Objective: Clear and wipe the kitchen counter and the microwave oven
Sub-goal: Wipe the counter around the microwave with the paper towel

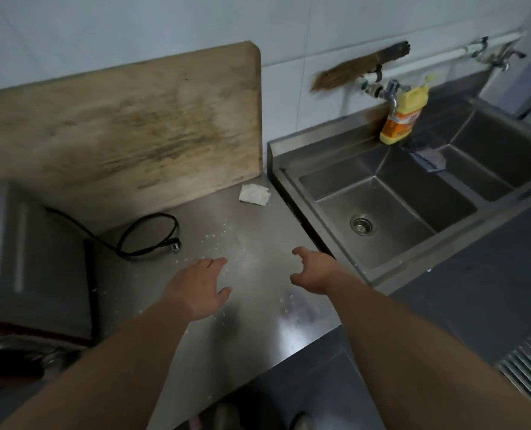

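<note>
A stainless steel counter carries scattered white crumbs. Over its middle my left hand hovers open, palm down, holding nothing. My right hand is beside it near the counter's right edge, fingers curled apart and empty. A crumpled white cloth lies at the back of the counter, at the foot of a large worn wooden cutting board that leans on the tiled wall. A grey box-shaped appliance stands at the left, and its black power cord lies unplugged on the counter.
A steel double sink adjoins the counter on the right, with a tap, a yellow detergent bottle and a blue rag on its divider. A brush hangs on the wall pipe. A floor grate is at lower right.
</note>
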The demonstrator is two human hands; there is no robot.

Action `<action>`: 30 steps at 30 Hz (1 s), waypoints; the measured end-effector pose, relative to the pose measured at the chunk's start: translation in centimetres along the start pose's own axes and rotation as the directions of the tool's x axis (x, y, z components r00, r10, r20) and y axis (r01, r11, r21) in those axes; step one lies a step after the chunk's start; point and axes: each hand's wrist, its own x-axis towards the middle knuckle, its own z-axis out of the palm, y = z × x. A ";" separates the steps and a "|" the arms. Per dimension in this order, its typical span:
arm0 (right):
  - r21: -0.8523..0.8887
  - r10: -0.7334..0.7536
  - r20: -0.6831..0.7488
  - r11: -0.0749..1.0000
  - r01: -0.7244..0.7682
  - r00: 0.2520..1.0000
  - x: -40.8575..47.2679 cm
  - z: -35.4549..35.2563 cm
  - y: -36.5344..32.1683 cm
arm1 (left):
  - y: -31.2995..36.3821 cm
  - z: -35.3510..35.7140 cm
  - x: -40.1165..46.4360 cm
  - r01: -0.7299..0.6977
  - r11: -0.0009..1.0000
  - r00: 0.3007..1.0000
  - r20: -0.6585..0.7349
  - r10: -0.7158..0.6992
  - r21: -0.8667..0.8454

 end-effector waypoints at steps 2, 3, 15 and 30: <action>-0.017 -0.010 0.001 1.000 0.010 1.000 1.6 -0.3 -0.7 | -0.4 -0.2 0.9 0.012 1.000 1.000 -0.007 -0.012 0.008; -0.029 -0.012 0.003 1.000 0.012 1.000 2.4 -0.5 -1.0 | -0.8 -0.4 1.6 0.020 1.000 1.000 -0.015 -0.020 0.005; -0.096 -0.042 -0.069 0.995 0.035 0.997 11.2 -3.8 -7.1 | -7.2 -0.3 7.2 0.112 0.988 0.994 0.003 -0.113 -0.108; -0.153 -0.166 0.027 0.974 0.168 0.986 24.4 -3.7 -9.2 | -11.8 2.8 7.6 0.400 0.898 0.913 -0.009 -0.408 -0.182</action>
